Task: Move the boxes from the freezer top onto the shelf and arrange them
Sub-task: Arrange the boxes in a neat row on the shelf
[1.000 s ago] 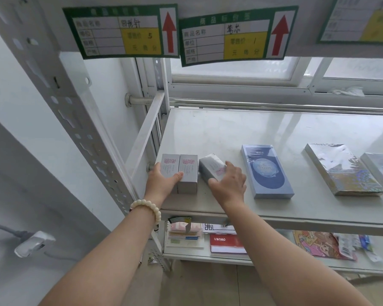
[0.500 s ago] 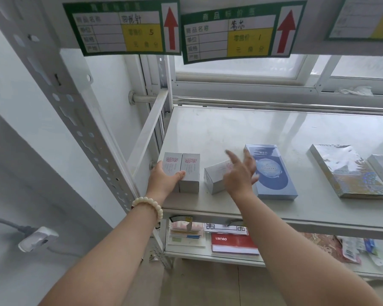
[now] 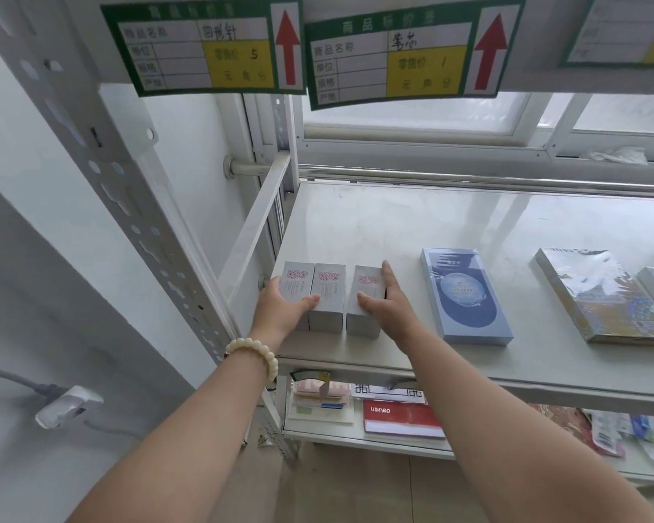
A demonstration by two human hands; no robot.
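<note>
Alignment of the third box is the change in progress. It lies left of centre in the frame, near the front edge of the shelf, with its long axis parallel to the pair of boxes on its left. A narrow gap separates it from the pair.

Hand states:
- The right hand lies against the third box. Its fingers are straight and run along the box's right flank, and the thumb rests on the top face. This reads as a push, not a grip.
- The left hand, the one with the bead bracelet at its wrist, holds the pair. Its fingers wrap the left side and the thumb lies across the top of the second box.

Compared with half a second earlier, the third box has turned from a skewed, crosswise position to a straight one. The right hand, which hovered above it then with fingers spread, is in contact with it. The left hand and the pair have not moved.

For the task, three boxes are on the shelf and nearly form one row. The remaining step is probably to close the gap. The blue flat box and the silver-wrapped box lie well apart to the right. The freezer top is not in view.
</note>
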